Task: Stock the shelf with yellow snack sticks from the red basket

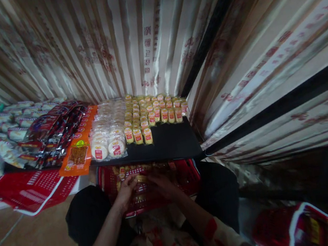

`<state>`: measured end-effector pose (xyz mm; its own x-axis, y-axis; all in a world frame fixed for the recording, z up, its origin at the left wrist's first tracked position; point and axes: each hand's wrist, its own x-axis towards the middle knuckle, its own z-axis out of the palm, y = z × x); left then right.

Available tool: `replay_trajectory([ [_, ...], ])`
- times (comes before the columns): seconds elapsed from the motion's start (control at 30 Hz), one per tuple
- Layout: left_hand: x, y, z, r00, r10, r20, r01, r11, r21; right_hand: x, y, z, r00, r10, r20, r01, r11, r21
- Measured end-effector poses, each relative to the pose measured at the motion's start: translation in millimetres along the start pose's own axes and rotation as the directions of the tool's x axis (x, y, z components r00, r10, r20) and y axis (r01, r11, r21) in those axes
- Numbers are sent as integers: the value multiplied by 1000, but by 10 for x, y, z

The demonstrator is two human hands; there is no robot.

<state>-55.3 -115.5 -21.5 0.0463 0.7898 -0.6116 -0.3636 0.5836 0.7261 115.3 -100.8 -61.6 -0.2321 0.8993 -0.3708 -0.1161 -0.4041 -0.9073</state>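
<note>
Both hands are over a red plastic basket point(192, 172) between my knees. My left hand point(127, 191) is closed, its fingertips on one end of a small yellow wrapped cake point(142, 178). My right hand point(163, 185) grips the other end; its fingers are dim and partly blurred. More small wrapped cakes point(122, 172) lie in the basket, partly hidden by my hands. Just ahead on the black table point(169, 140), similar yellow wrapped cakes point(138, 135) stand in rows, beside white round packaged biscuits point(116, 147).
Left along the table lie an orange snack packet point(78, 160), dark red packets point(50, 129) and white wrapped packs point(0, 124). Red bags with white edging point(32, 190) hang at the table's front. Pleated curtains point(126, 34) and dark poles point(211, 29) close off the back and right. Another red bag point(302, 225) lies lower right.
</note>
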Motion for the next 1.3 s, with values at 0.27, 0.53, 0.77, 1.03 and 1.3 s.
replay_trajectory([
  [0.27,-62,267,130,996,76,-40,-78,996,-49,-71,-253,114,988,67,-141,-60,997,55],
  [0.53,-21,382,303,991,128,-28,-129,991,-36,-132,-381,61,982,-117,-148,93,983,-161],
  [0.77,-32,502,513,982,183,48,-187,978,96,-250,-430,2,923,-348,-164,291,911,-292],
  [1.03,70,669,986,951,270,149,-301,916,263,-346,-759,-249,810,-556,-187,341,706,-621],
  [1.3,318,824,1520,917,331,225,-392,852,347,-179,-932,-561,600,-752,-273,284,520,-806],
])
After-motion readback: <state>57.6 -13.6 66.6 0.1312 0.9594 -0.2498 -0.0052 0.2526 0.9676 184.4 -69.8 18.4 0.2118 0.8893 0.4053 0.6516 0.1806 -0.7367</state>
